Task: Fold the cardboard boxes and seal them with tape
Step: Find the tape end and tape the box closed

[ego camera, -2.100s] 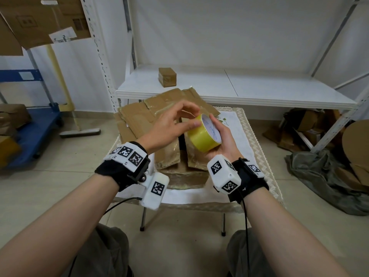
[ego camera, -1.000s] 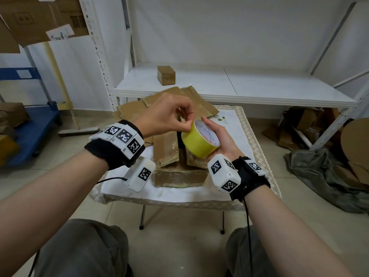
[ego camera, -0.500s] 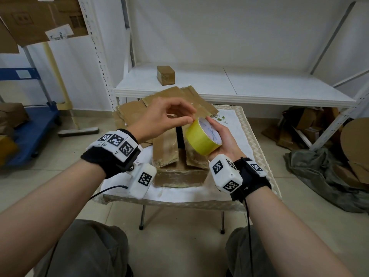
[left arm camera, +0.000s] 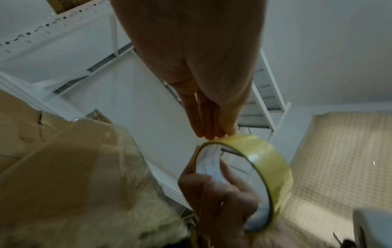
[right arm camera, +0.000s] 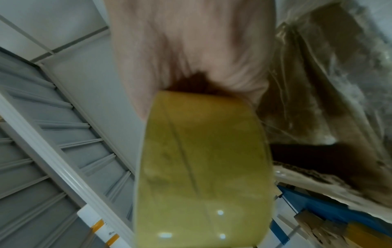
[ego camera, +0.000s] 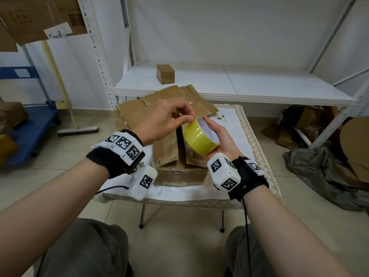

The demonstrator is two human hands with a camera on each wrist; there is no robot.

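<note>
My right hand [ego camera: 219, 140] grips a yellow tape roll [ego camera: 199, 139] above the small table, fingers through its core; the roll [left arm camera: 269, 169] [right arm camera: 203, 167] fills the wrist views. My left hand [ego camera: 169, 120] has its fingertips [left arm camera: 212, 134] on the roll's top edge, thumb and forefinger pinching at the tape there. Below the hands stands a cardboard box [ego camera: 179, 172] with two upright flaps and old clear tape on it. Flattened cardboard [ego camera: 139, 112] lies behind it on the table.
The table [ego camera: 249, 136] has a white cloth with a woven border. Behind it a white shelf [ego camera: 259, 84] carries a small sealed box [ego camera: 165, 73]. A blue cart [ego camera: 30, 128] stands at left; cardboard scraps and grey cloth [ego camera: 319, 172] lie on the floor at right.
My left hand has kept picking along the roll's upper edge, lifting and returning its fingertips. The right hand turned the roll slightly. The box has not moved.
</note>
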